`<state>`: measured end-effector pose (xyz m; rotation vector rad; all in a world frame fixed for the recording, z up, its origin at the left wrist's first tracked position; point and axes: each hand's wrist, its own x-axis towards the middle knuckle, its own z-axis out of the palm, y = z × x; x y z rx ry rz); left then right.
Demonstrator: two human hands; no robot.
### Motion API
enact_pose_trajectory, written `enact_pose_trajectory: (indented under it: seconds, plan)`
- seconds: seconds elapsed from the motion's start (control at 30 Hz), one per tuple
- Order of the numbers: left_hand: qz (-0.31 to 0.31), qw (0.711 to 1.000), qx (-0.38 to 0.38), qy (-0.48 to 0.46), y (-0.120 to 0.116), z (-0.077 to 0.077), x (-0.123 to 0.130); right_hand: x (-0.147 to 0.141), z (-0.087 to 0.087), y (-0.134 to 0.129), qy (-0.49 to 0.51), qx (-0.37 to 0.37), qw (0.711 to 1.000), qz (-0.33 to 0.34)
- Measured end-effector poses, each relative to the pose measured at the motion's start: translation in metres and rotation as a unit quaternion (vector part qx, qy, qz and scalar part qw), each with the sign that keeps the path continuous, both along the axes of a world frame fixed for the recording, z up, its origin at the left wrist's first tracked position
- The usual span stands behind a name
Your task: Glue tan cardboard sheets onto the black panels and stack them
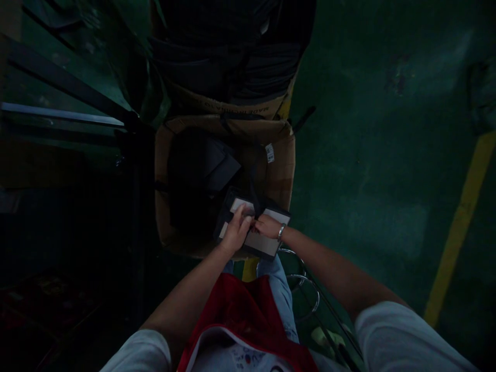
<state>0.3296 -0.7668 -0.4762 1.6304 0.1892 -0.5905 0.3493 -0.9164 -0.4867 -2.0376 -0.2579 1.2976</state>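
Observation:
A dark, flat fabric-like piece with pale panels [267, 242] rests at the near right corner of an open cardboard box [284, 175]. My left hand [237, 227] lies over its left part, fingers bent and thumb closed toward them on the piece. Beside it, my right hand [267, 226], with a metal band on the wrist, is curled closed at the middle of the piece. A black strap [253, 188] runs down to the fingers of my right hand. Deeper in the box lie dark flat pieces [222, 168]. Dim light hides fine detail at the fingertips.
Behind stands a second carton [232, 106] stacked with dark folded goods [267, 64]. A metal frame [70, 77] is on the left. Chrome rings of a stool-like stand [310, 297] sit by my right leg. The green floor [368, 155] carries a yellow line [461, 222].

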Motion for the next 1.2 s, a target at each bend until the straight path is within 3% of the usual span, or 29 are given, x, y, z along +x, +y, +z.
enact_pose_trajectory:
  seconds: [0.1, 0.23, 0.37, 0.43, 0.53, 0.6, 0.7, 0.8, 0.93, 1.07, 1.2]
  plan:
    - [-0.109, 0.987, 0.096, -0.064, 0.002, -0.007, -0.03, 0.005, -0.003, -0.007, 0.081, 0.034, 0.996, -0.018]
    - [-0.099, 0.978, 0.173, -0.054, -0.004, -0.007, -0.035, 0.01, -0.007, -0.012, 0.16, 0.088, 0.982, -0.049]
    - [-0.093, 0.977, 0.19, -0.03, -0.003, -0.005, -0.024, 0.013, -0.006, -0.015, 0.203, 0.127, 0.968, -0.071]
    - [-0.07, 0.98, 0.186, -0.014, -0.002, -0.005, -0.022, 0.008, -0.001, -0.013, 0.161, 0.119, 0.978, -0.056]
    - [0.018, 0.984, 0.167, 0.06, -0.001, -0.005, -0.02, -0.008, 0.008, -0.005, -0.001, 0.037, 0.997, -0.065]
    - [0.078, 0.979, 0.144, 0.12, -0.002, -0.005, -0.02, -0.022, 0.012, 0.002, -0.094, -0.03, 0.988, -0.12]
    - [0.095, 0.97, 0.083, 0.209, -0.001, -0.002, -0.017, -0.038, 0.012, 0.009, -0.17, -0.072, 0.971, -0.151]
    - [0.045, 0.958, 0.023, 0.281, 0.005, 0.004, -0.011, -0.044, 0.007, 0.008, -0.191, -0.02, 0.977, -0.093]
    - [-0.049, 0.969, 0.067, 0.235, 0.011, 0.011, -0.004, -0.037, 0.008, 0.001, -0.153, 0.01, 0.986, -0.068]
    - [-0.146, 0.974, 0.104, 0.136, 0.009, 0.016, 0.003, -0.031, 0.018, -0.002, -0.128, -0.023, 0.991, 0.008]
    - [-0.13, 0.976, 0.104, 0.143, 0.006, 0.015, 0.007, -0.034, 0.025, 0.0, -0.19, -0.096, 0.977, -0.003]
